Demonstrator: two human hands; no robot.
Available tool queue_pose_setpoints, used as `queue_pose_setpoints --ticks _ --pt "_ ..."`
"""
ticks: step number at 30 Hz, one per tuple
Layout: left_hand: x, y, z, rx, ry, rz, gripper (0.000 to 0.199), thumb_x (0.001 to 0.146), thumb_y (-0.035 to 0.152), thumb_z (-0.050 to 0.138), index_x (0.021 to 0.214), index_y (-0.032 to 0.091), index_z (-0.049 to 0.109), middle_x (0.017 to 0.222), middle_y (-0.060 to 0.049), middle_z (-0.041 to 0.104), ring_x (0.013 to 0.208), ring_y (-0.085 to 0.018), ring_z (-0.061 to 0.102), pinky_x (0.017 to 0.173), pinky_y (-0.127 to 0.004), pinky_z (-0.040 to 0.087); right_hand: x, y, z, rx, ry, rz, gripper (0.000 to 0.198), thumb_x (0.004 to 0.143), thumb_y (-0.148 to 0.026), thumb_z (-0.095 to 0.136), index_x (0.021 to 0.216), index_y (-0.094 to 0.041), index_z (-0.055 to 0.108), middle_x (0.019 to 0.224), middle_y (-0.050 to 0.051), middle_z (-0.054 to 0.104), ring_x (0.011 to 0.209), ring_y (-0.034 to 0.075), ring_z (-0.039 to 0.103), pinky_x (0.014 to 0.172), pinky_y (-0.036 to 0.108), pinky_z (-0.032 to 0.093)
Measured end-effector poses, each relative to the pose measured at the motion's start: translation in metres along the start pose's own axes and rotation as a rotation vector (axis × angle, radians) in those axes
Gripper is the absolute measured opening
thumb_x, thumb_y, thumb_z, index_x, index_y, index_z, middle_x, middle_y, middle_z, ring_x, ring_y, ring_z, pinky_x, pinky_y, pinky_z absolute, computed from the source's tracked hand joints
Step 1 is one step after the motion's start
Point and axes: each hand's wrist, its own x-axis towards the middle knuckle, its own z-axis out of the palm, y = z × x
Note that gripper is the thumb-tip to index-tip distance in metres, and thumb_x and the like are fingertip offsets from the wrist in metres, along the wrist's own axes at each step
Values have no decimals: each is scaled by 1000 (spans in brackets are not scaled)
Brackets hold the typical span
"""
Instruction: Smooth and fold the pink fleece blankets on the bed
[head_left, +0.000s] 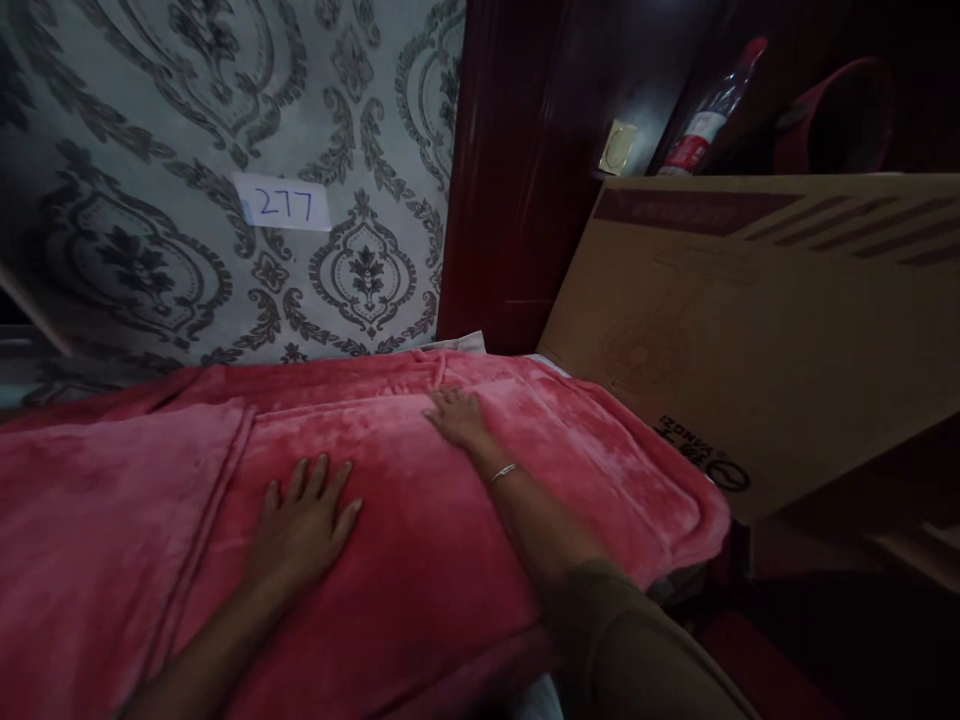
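Observation:
A red plush blanket (390, 500) lies spread in front of me, with folded layers at its left and far side. My left hand (304, 520) rests palm down near its middle, fingers spread. Farther off and to the right, my right hand (456, 415) presses flat on the blanket close to its far edge, fingers extended. A thin bracelet (503, 471) circles the right wrist. Neither hand grips anything. What lies under the blanket is mostly hidden.
Patterned wallpaper (360, 130) with a paper label (289, 203) reading 277 rises behind the blanket. A dark red wooden panel (502, 200) stands beside it. At right, a large cardboard box (750, 330) leans alongside the blanket, a bottle (701, 125) behind its top edge.

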Motion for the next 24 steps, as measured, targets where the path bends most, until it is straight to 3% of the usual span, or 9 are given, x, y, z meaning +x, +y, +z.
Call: queue_pose_setpoints --ticks 3,6,9,12,16,19,22,24 --pt "0 -2 4 -8 10 1 67 96 46 34 156 19 44 165 -16 34 153 -39 30 119 -65 28 -9 64 -17 -35 -14 155 55 107 -44 37 157 -22 42 167 10 34 155 32 26 124 60 18" --pt "1 -4 7 21 31 14 66 96 45 34 156 20 44 164 -16 35 152 -39 32 119 -65 29 -26 116 -28 -40 -27 316 57 107 -45 32 161 -25 35 171 9 24 157 32 20 123 62 19" --pt "2 -4 7 50 42 23 65 97 43 34 156 19 44 164 -16 36 152 -39 33 118 -63 31 -45 148 -33 7 -65 465 59 108 -48 27 164 -29 27 173 6 17 158 30 19 123 59 21" --pt "2 -3 7 68 69 22 63 98 41 32 155 17 45 163 -17 38 151 -39 34 118 -62 30 -62 163 -42 29 -82 529 58 108 -46 29 162 -26 31 172 8 22 157 29 22 124 55 20" --pt "1 -2 6 43 93 27 62 98 39 35 154 15 46 162 -19 39 149 -40 36 117 -61 31 -84 153 -57 32 -30 555 57 109 -37 26 158 -11 40 165 21 34 153 34 31 119 56 28" --pt "1 -2 5 17 81 19 61 99 39 35 154 15 46 162 -20 39 149 -41 35 117 -63 31 -100 117 -59 14 45 502 59 109 -36 26 160 -7 32 167 26 26 155 36 24 120 58 27" --pt "1 -1 2 44 68 27 61 100 39 32 155 15 44 163 -19 37 149 -40 35 116 -61 32 -117 63 -46 24 63 260 57 106 -39 44 160 -24 36 171 11 23 158 25 18 125 47 22" --pt "0 0 -1 80 67 34 61 101 38 28 156 15 43 163 -19 38 149 -40 36 114 -59 34 -129 30 -32 70 44 -42 57 103 -38 54 157 -27 42 168 9 32 156 27 25 125 51 24"
